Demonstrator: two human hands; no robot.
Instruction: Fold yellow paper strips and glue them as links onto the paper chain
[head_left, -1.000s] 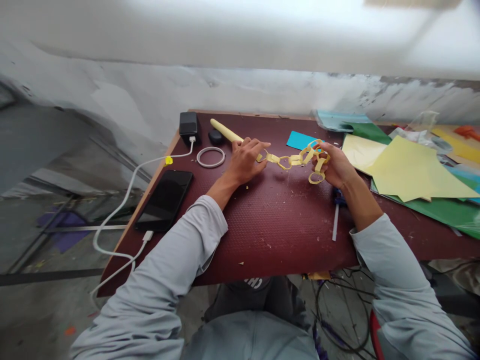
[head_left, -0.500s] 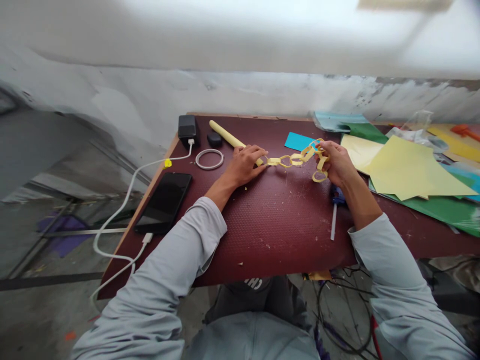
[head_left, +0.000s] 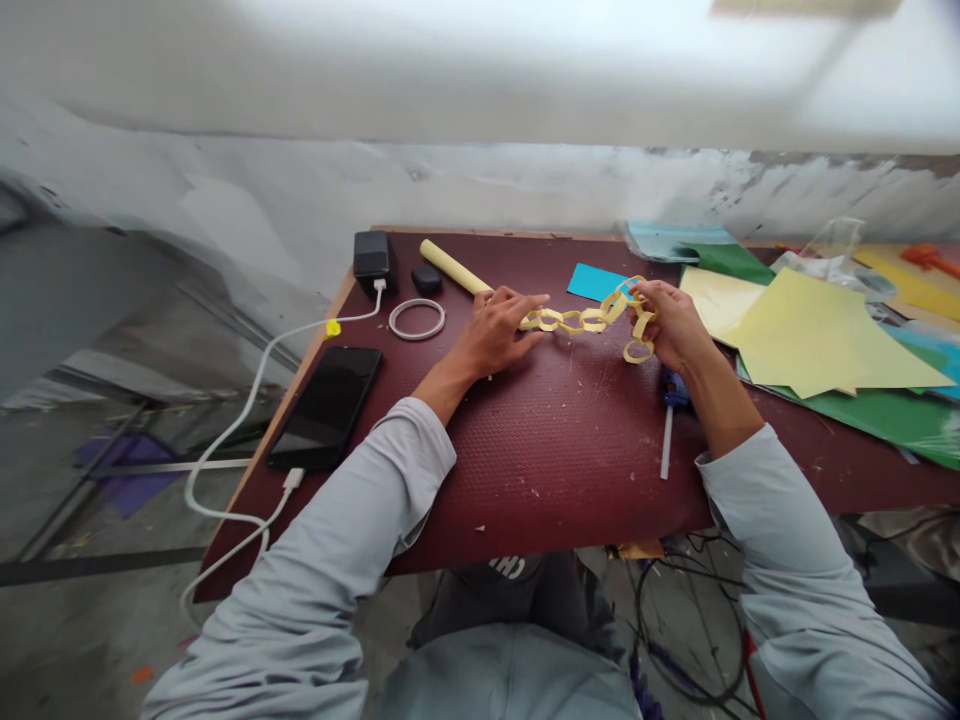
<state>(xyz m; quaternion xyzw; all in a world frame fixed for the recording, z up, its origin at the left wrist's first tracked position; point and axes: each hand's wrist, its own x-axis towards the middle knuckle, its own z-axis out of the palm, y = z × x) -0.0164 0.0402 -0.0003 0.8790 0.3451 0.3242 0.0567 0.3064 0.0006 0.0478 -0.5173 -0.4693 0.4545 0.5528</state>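
A yellow paper chain (head_left: 572,322) of several linked rings stretches between my hands over the table. My right hand (head_left: 671,315) pinches it near its right end, and the last rings dangle below the fingers. My left hand (head_left: 495,330) lies over the lower end of a rolled yellow paper tube (head_left: 454,266), its thumb and fingers apart beside the chain's left end. The hand hides how the tube's end and the chain meet. A blue card (head_left: 596,281) lies flat behind the chain. Below my right hand is a blue glue gun (head_left: 675,390) with a white glue stick (head_left: 666,445).
At left on the dark red table (head_left: 555,480) are a black phone (head_left: 326,405), a white cable (head_left: 259,370), a black charger (head_left: 373,258), a small black case (head_left: 426,279) and a white ring (head_left: 417,320). Yellow paper sheets (head_left: 817,330) and green sheets (head_left: 892,420) pile up at right.
My left hand's fingers have spread and shifted slightly right along the chain, and more of the chain's left end shows. My right hand stays almost still with the chain.
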